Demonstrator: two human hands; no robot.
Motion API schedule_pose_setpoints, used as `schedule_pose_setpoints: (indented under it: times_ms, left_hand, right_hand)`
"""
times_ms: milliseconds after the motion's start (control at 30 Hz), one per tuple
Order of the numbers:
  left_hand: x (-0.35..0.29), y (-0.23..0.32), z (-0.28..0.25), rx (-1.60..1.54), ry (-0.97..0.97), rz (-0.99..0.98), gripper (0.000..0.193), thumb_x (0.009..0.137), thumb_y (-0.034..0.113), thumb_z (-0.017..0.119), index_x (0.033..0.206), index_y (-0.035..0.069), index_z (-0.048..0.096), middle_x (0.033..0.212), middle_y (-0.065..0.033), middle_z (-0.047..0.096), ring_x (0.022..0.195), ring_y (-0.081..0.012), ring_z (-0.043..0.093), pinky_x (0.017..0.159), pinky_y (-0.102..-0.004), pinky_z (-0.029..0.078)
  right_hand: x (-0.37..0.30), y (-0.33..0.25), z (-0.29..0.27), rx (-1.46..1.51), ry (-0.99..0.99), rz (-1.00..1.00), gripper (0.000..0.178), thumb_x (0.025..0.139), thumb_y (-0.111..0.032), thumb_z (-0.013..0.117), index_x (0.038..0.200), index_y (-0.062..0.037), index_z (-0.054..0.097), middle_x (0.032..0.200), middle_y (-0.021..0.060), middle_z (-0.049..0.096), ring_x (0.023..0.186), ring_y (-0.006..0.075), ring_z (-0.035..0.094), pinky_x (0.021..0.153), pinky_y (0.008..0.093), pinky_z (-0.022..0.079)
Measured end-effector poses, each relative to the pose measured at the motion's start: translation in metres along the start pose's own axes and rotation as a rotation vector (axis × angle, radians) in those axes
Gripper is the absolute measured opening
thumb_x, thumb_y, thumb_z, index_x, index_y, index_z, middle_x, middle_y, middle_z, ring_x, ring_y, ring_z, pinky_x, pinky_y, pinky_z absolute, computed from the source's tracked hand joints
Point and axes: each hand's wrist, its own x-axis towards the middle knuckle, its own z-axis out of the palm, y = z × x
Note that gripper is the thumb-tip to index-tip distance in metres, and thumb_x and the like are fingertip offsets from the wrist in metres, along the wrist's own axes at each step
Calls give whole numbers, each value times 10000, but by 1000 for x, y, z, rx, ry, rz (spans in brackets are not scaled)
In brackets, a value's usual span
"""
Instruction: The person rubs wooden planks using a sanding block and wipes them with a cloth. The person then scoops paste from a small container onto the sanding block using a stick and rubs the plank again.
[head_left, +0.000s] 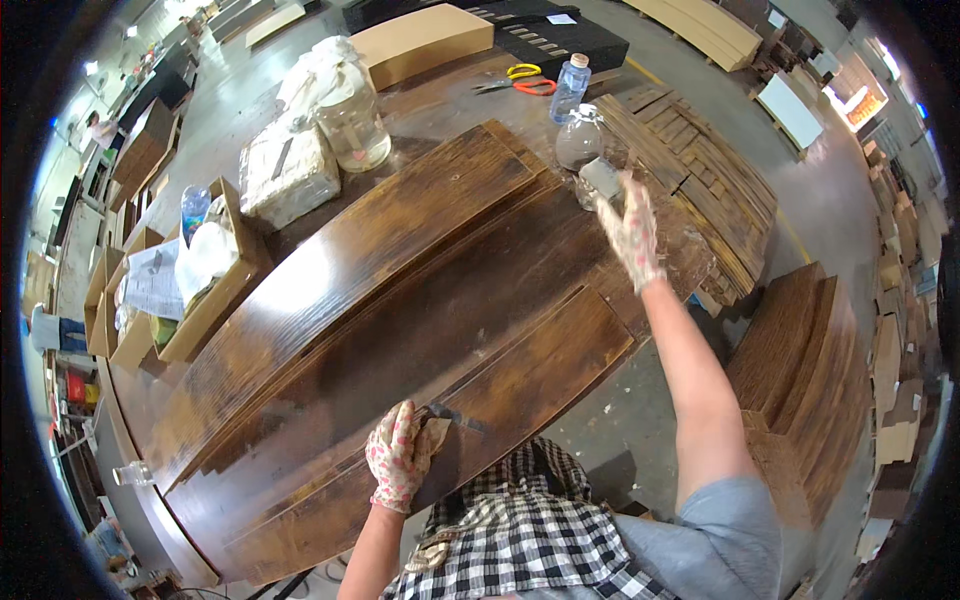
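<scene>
My left hand (396,458), in a white glove with pink spots, is closed at the near edge of a brown wood board (560,350). A crumpled tan and dark rag-like piece (432,438) is in its fingers; whether it is cloth or sandpaper I cannot tell. Stretched out to the far right, my right hand (632,232) wears a matching glove and grips a grey sponge-like block (601,178). That block is beside a round clear bottle (580,140) at the table's far right. Another long brown board (380,235) lies farther back, its glossy surface catching light.
Behind the bottle stands a taller clear bottle (570,90), with yellow-handled scissors (522,72) and orange-handled scissors (535,88) nearby. A large clear jar (355,130), a wrapped bundle (290,178) and a cardboard box (235,265) occupy the far left. Wood boards are stacked (790,350) at right.
</scene>
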Motion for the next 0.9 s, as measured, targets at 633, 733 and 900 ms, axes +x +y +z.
schedule_pose_setpoints:
  times_ms: [633, 733, 900]
  left_hand:
    - [-109, -77, -84, -397, 288, -429, 456, 835, -53, 554, 1288, -1, 522, 1179, -118, 557, 1080, -216, 572, 924, -315, 463]
    - [-122, -89, -97, -352, 330, -356, 452, 813, -37, 582, 1259, 23, 551, 1148, -124, 583, 1045, -235, 589, 893, -329, 477]
    - [-134, -104, -110, -167, 222, -256, 490, 754, 15, 646, 1236, 73, 577, 1094, -139, 617, 977, -306, 612, 850, -380, 495]
  right_hand:
    - [-275, -138, 17, -74, -559, -250, 308, 775, -232, 711, 1025, -77, 618, 944, 124, 577, 908, 312, 592, 764, 438, 489]
    - [-273, -149, 19, 38, -404, -153, 411, 780, -232, 726, 1120, -31, 611, 902, 141, 610, 851, 301, 615, 746, 404, 493]
    - [-263, -165, 36, -165, -436, -160, 355, 825, -288, 668, 1128, -108, 639, 1006, 157, 596, 947, 328, 603, 800, 411, 494]
